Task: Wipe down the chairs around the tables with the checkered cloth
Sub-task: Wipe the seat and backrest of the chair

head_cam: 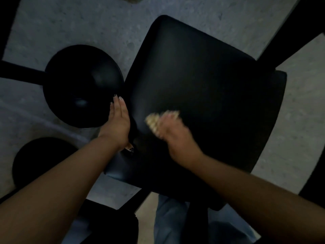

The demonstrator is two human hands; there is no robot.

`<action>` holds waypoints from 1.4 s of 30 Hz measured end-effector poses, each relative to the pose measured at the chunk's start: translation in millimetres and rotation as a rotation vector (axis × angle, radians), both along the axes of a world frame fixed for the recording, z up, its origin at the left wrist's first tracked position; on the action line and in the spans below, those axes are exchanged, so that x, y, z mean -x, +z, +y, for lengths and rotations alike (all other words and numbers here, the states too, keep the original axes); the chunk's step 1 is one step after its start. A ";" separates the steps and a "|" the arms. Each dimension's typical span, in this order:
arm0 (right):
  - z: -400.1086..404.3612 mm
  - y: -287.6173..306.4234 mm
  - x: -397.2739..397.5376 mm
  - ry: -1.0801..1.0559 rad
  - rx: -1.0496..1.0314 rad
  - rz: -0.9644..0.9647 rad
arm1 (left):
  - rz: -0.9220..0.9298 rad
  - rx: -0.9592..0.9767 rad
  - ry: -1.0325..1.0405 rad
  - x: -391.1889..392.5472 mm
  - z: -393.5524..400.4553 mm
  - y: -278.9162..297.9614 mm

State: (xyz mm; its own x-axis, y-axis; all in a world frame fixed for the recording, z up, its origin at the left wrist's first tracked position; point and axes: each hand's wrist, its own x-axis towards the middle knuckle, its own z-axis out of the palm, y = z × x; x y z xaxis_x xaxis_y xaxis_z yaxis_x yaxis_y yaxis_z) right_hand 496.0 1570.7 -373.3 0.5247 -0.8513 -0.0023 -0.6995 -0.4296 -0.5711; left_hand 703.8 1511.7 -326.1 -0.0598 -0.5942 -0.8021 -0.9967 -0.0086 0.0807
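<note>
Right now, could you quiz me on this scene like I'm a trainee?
1. True or false: the right hand holds the cloth on the chair.
2. What is the left hand doing? A) gripping the chair's edge, B) lifting a stool, C) hanging free.
3. How many round stools stand left of the chair?

Key:
1. True; the cloth is blurred, but it lies bunched at the right hand's fingers over the seat.
2. A; fingers lie along the seat's left edge, thumb hooked round it.
3. Two; the second stool stands nearer the person.
</note>
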 end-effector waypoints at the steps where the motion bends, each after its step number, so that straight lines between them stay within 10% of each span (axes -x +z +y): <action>1: 21.2 1.4 -1.7 0.199 -0.029 0.005 | 0.007 -0.005 0.004 0.0 -0.2 0.0; 7: -13.5 5.8 63.2 0.778 -0.004 0.165 | 0.023 0.010 0.008 -1.6 0.5 0.5; 14: -119.9 4.0 167.5 -0.202 -0.079 0.411 | 0.028 0.030 0.011 -3.3 0.9 0.0; 21: -51.8 3.6 68.8 -0.714 -0.101 0.336 | 0.014 0.046 0.015 0.1 1.5 -1.4; 34: 75.3 39.4 -20.3 0.744 -0.451 0.314 | -0.013 -0.004 0.144 4.5 6.5 34.2; 42: 9.9 130.9 4.6 -0.306 -0.956 -0.389 | 0.109 0.214 0.455 28.2 29.0 112.4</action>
State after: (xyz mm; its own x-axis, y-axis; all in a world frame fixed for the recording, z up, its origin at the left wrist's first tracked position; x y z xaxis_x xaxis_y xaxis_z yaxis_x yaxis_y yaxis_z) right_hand 491.5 1580.5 -242.4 0.3977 -0.6804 -0.6155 -0.3994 0.4755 -0.7838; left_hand 675.6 1540.7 -213.7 0.1668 -0.7298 -0.6630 -0.8814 -0.4118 0.2315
